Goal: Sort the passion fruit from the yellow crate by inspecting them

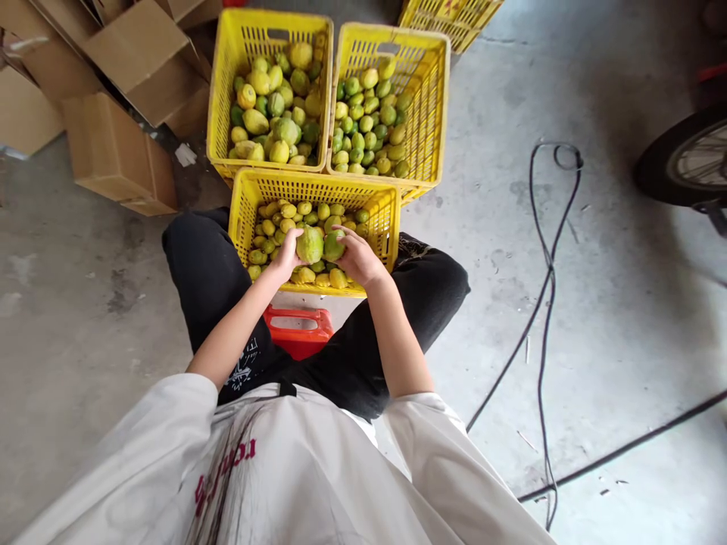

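Curling partway closed, the left hand (288, 255) holds a larger green fruit (310, 244); at its three o'clock, the right hand (360, 256) likewise grips a smaller green fruit (334, 245). Both are over the near crate (391, 216), at twelve o'clock. Beyond stand a far-left crate (221, 98) at eleven, a far-right crate (429, 117) at one.

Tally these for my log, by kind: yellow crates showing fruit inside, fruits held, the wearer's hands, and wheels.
Crates: 3 (near crate, far left crate, far right crate)
Held fruits: 2 (yellow-green fruit, green fruit)
Hands: 2 (left hand, right hand)
Wheels: 1 (partly cut-off wheel)
Total: 8
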Available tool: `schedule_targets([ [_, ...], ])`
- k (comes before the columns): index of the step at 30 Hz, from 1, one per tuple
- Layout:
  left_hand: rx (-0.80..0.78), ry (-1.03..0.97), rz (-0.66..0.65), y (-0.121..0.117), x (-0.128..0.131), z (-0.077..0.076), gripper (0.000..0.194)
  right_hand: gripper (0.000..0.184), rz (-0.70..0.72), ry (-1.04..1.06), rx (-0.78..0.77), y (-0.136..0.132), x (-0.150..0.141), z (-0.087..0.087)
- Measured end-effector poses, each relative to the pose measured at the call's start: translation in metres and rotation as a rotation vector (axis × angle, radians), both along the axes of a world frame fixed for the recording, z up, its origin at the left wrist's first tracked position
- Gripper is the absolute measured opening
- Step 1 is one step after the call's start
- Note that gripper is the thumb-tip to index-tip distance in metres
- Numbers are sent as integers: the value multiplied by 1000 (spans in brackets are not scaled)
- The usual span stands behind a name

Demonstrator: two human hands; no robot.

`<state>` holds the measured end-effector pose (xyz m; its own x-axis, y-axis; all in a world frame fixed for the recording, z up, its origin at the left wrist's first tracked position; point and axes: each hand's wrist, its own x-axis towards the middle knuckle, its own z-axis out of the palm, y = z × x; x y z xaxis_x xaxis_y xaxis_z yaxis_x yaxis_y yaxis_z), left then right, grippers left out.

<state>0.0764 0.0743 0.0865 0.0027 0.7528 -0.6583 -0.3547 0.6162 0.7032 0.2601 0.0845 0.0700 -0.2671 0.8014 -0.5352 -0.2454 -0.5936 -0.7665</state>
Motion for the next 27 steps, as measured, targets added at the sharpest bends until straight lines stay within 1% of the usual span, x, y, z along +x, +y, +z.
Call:
schedule_targets([
  [3, -34, -132, 43, 4, -6, 5, 21, 53, -14, 38, 37, 1, 8, 10],
  [5, -7, -183, 27, 5, -7, 12, 18, 56, -11, 27, 67, 0, 10, 18],
  [8, 35, -202, -76, 1, -4, 22, 16, 60, 30, 22, 30, -3, 7, 25],
  [11, 41, -151, -170, -3, 0, 25, 15, 62, 62, 53, -67, -6, -2, 27],
  [14, 12, -93, -189, -5, 1, 20, 16, 62, 72, 34, -99, -8, -11, 24],
  [18, -52, 5, -195, -2, -1, 11, 31, 58, 78, -48, -45, -9, -15, 16],
  [22, -113, -24, -122, 2, 0, 9, 43, 52, 67, -116, 2, -9, -14, 6],
  [25, -131, -83, -55, 4, 3, 11, 43, 56, 30, -156, 0, -8, -11, 2],
  [27, -108, -67, -44, 4, 4, 12, 35, 64, 14, -138, 20, -6, -8, 1],
])
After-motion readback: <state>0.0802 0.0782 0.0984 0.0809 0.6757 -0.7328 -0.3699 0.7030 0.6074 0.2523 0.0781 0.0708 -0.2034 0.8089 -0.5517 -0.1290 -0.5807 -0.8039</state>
